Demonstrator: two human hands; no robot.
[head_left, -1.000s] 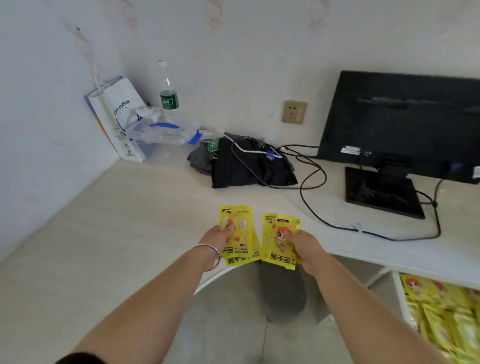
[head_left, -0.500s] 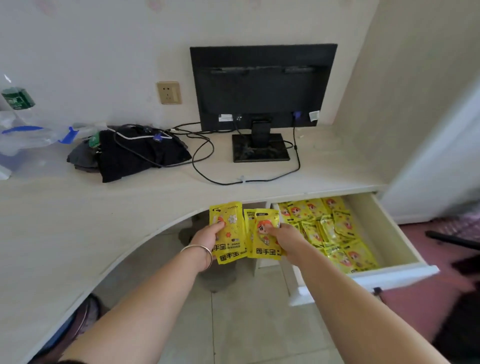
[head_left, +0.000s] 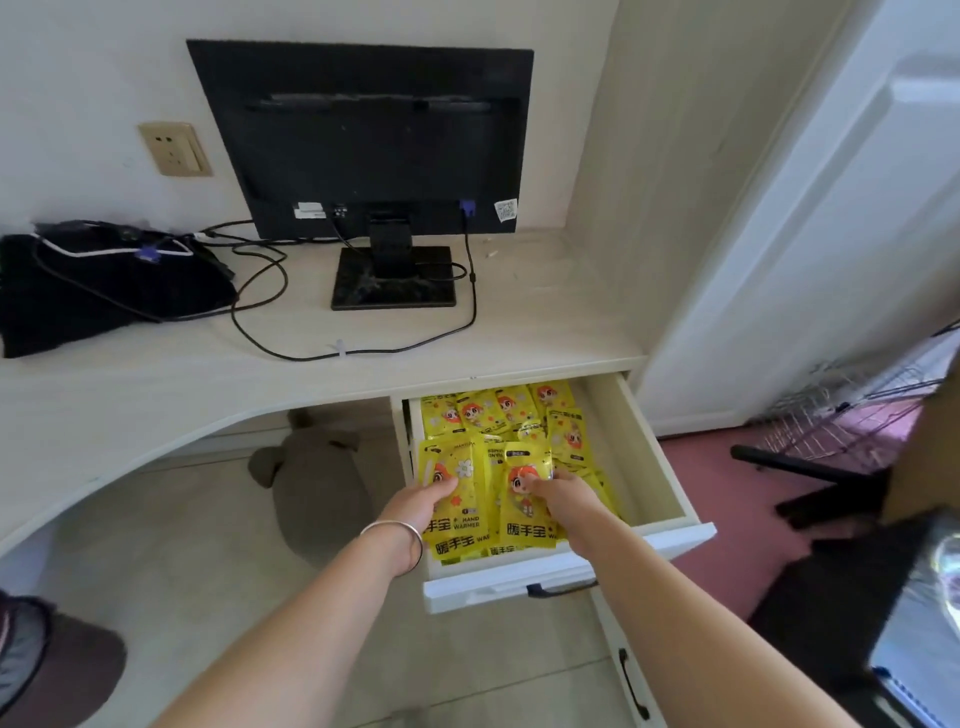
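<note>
Two hands holding yellow hand-warmer packets over an open drawer.
The left hand (head_left: 421, 503), with a bangle at its wrist, grips the left packets (head_left: 453, 519); the right hand (head_left: 565, 498) pinches the right packets (head_left: 523, 525), possibly several stacked. Both bundles hang over the front part of the drawer (head_left: 652, 452), where loose packets (head_left: 488, 411) lie. Beyond, the desk (head_left: 208, 374) carries a monitor (head_left: 363, 140) and a black bag (head_left: 104, 283).

Yellow hand-warmer packets (head_left: 465, 522), perhaps several fanned, held upright over open drawer (head_left: 644, 457).
</note>
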